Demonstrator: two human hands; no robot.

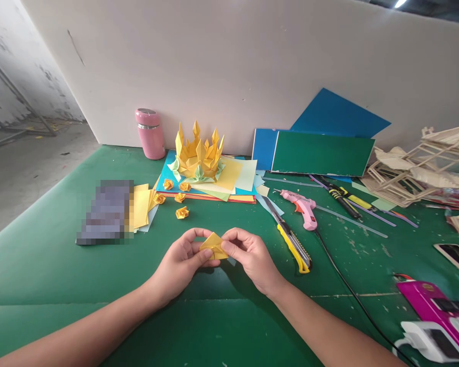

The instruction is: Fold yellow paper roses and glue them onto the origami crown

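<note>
A small folded piece of yellow paper [214,245] is held between both hands above the green table. My left hand [185,257] pinches its left side, thumb on top and fingers behind. From the other side, my right hand [252,257] grips the right edge between thumb and forefinger. Just beyond the hands lie several yellow paper roses [182,212]. Behind them stands a yellow folded-paper crown [199,155] with pale green paper leaves around its base. Parts of the folded paper are covered by my thumbs.
A yellow utility knife [294,247] and a pink glue gun [300,208] with a black cord lie to the right. Yellow paper sheets [141,206] sit at the left, by a blurred dark object [106,211]. A pink flask [150,133] stands behind; a magenta power strip [430,300] is front right.
</note>
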